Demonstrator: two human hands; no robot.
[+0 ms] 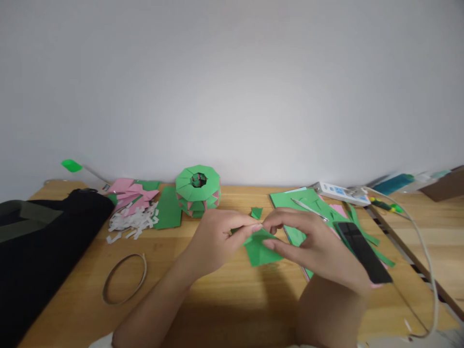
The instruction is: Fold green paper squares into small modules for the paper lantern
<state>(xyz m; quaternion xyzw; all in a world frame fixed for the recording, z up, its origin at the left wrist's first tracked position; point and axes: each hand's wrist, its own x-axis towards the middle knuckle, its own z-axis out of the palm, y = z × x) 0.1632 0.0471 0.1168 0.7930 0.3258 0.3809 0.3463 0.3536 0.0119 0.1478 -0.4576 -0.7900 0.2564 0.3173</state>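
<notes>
A small sheet of green paper [261, 250] is held between my two hands above the table. My left hand [221, 237] pinches its upper left edge between thumb and index finger. From the other side my right hand [308, 237] grips the paper, its index fingertip close to the left fingertips and its thumb lower on the sheet. Just behind the hands lies a small folded green paper piece [256, 212]. Farther back stands a round hollow ornament [198, 191] of folded green and pink paper. The lower fingers of both hands are partly hidden.
At left are a black bag [47, 251], pink paper pieces [126, 191], white paper scraps [132, 220] and a tape ring [125, 279]. At right lie green sheets [297, 195], a pen [308, 209], a phone [362, 251] and a power strip [340, 193] with a cable.
</notes>
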